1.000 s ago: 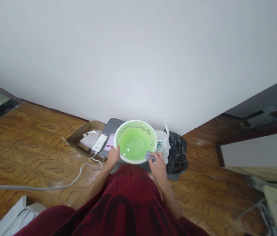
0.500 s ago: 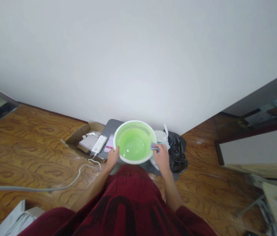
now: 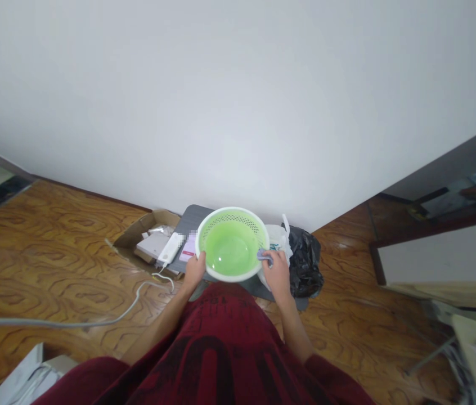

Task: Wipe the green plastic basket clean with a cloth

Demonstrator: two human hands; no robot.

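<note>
A round green plastic basin with a white rim and a perforated upper band sits on a small dark grey table. My left hand is closed on its left front rim, thumb over the edge. At the right side of the rim, my right hand pinches a small greyish-purple cloth against the basin. The cloth is mostly covered by my fingers, so its full shape is hidden.
Left of the basin lie a white power strip and a pink-white packet. An open cardboard box stands beside the table. White and black plastic bags sit at right. A cable crosses the wooden floor.
My right hand and the cloth have slid slightly toward me and left along the right rim. My left hand keeps its hold and the basin stays nearly in place.
</note>
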